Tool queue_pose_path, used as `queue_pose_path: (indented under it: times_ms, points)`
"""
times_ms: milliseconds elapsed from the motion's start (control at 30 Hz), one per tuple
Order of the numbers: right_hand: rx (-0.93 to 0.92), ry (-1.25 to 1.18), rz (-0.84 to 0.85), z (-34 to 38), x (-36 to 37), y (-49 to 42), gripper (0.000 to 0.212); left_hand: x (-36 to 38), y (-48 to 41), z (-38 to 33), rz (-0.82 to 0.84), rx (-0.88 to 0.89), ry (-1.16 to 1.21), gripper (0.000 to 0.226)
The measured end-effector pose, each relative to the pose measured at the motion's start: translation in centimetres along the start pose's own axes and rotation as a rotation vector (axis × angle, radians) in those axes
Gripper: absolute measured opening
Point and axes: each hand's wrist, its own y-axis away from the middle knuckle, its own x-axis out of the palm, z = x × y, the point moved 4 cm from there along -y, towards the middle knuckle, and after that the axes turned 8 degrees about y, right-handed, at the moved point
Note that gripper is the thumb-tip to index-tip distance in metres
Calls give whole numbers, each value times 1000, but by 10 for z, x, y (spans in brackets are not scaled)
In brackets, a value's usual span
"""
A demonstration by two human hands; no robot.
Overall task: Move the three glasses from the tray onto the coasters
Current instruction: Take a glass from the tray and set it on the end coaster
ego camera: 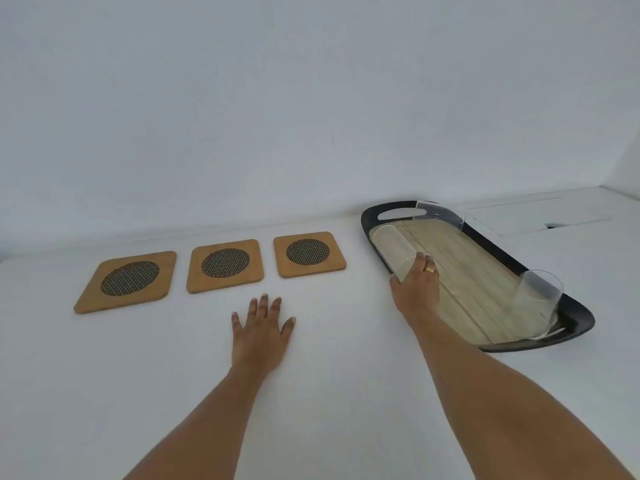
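White counter (346, 393) under my hands: left hand (260, 336) lies flat, fingers spread; right hand (417, 289) grips one glass (393, 249) on the tray (369, 220). Three coasters (225, 268) sit bare.

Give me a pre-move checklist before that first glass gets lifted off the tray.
1. Right hand wrapped around the nearest glass: ok.
2. All three coasters bare and ready: ok.
3. Left hand flat on the table, out of the carry path: ok.
4. Other two glasses, far glass and right glass, upright and apart from the grasped one: ok.
5. Grip firm enough to lift: cannot tell.
6. Tray lying flat on the table: ok.
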Motion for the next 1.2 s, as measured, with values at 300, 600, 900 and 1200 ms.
queue_pose_path:
  times_ms: [300, 600, 900, 1200]
  points:
    - [69, -114, 10, -6, 12, -20, 73, 1, -15, 4, -37, 14, -12, 57]
    - [61, -204, -70, -2, 3, -20, 71, -3, -10, 2, -59, 28, 42, 55]
    - [-1, -385, -210, 8, -17, -11, 70, -6, 2, 5, -101, 34, 82, 51]
    - [-37, -499, -362, 28, -43, 5, 70, -11, 17, 18, -139, -2, 107, 50]
